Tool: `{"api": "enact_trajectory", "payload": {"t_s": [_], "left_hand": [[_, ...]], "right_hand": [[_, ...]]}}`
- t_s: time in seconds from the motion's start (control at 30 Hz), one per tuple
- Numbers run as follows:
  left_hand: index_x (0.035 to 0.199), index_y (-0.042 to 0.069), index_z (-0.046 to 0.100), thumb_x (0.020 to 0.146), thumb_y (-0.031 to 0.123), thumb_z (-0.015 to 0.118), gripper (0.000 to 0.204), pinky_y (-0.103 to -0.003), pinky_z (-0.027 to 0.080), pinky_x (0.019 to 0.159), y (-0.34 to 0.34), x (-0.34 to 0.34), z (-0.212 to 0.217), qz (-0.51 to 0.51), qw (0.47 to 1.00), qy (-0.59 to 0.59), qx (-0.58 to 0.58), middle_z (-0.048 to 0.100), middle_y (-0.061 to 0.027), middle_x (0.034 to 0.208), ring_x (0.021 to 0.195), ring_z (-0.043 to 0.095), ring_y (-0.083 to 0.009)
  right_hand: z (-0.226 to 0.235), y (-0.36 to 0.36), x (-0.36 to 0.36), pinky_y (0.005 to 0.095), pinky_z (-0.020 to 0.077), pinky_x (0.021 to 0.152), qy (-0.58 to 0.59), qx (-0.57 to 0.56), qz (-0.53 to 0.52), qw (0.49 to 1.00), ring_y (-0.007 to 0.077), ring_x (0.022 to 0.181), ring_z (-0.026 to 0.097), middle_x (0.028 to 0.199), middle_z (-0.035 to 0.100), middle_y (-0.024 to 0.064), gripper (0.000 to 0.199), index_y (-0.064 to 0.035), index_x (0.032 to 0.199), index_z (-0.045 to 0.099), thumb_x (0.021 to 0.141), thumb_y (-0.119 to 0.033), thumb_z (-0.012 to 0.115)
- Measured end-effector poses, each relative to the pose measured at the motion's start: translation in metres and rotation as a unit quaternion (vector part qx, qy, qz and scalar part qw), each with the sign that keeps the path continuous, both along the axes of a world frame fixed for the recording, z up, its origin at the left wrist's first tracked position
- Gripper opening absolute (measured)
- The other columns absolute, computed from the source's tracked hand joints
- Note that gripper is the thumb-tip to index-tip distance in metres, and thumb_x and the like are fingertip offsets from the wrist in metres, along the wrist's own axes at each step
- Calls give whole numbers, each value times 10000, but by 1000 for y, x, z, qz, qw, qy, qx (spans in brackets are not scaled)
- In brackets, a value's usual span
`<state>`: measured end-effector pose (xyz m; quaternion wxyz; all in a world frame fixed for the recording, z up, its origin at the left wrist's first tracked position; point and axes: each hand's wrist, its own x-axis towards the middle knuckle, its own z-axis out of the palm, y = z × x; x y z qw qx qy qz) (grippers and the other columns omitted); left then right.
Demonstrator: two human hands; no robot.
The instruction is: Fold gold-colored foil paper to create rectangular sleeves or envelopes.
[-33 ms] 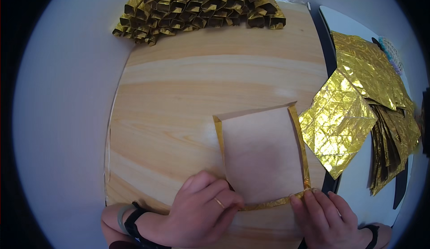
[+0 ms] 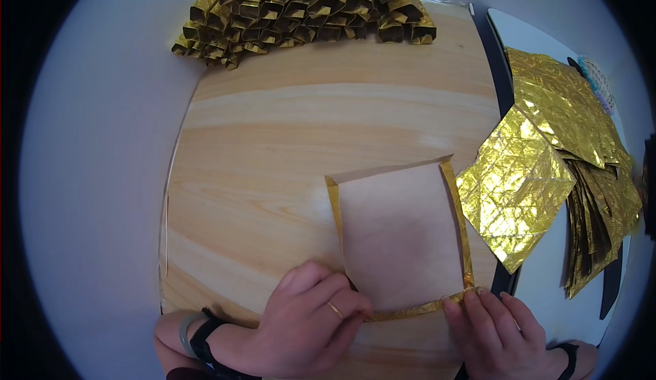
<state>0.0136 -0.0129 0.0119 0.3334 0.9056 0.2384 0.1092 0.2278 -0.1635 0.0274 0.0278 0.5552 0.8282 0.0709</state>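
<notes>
A square sheet of gold foil paper (image 2: 403, 236) lies with its plain tan side up on the wooden tabletop. Narrow gold edges are folded up along its sides, and its far edge stands up as a tan strip. At the near left corner, my left hand (image 2: 307, 322) is closed on the folded edge; its fingertips are partly hidden. My right hand (image 2: 497, 329) pinches the near right corner between thumb and fingers. Between both hands runs the near edge, a folded gold strip.
Gold foil tubes (image 2: 301, 14) are piled at the far side of the wooden tabletop (image 2: 273, 127). To the right, a loose gold sheet (image 2: 516, 185) overlaps the table edge beside a stack of gold sheets (image 2: 594, 229) on a white surface (image 2: 543, 281). A pale wall (image 2: 102, 175) borders the left.
</notes>
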Motion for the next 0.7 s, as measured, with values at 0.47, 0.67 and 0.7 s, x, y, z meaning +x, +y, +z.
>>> {"api": "enact_trajectory", "payload": {"t_s": [0.47, 0.67, 0.7], "left_hand": [[1003, 126, 722, 617, 166, 690, 390, -333, 357, 622, -17, -8, 3, -136, 937, 75, 312, 555, 37, 824, 777, 464, -152], [1094, 44, 704, 651, 187, 553, 490, -308, 330, 643, -19, -17, 8, -144, 895, 37, 420, 637, -58, 1026, 913, 530, -188], [1094, 44, 704, 651, 187, 553, 490, -308, 330, 643, -19, -18, 9, -146, 895, 34, 420, 637, -58, 1026, 913, 530, -188]], "right_hand": [[-3, -3, -1, 359, 453, 988, -33, 6, -2, 999, 247, 1123, 556, 1205, 558, 134, 467, -62, 1320, 565, 861, -78, 481], [4, -2, -2, 339, 429, 1000, -67, -22, 2, 998, 241, 1178, 554, 1224, 570, 134, 439, 3, 1284, 572, 867, -92, 472], [4, -2, -2, 339, 429, 1000, -69, -23, -1, 997, 241, 1178, 554, 1224, 570, 134, 439, 3, 1284, 572, 867, -92, 472]]}}
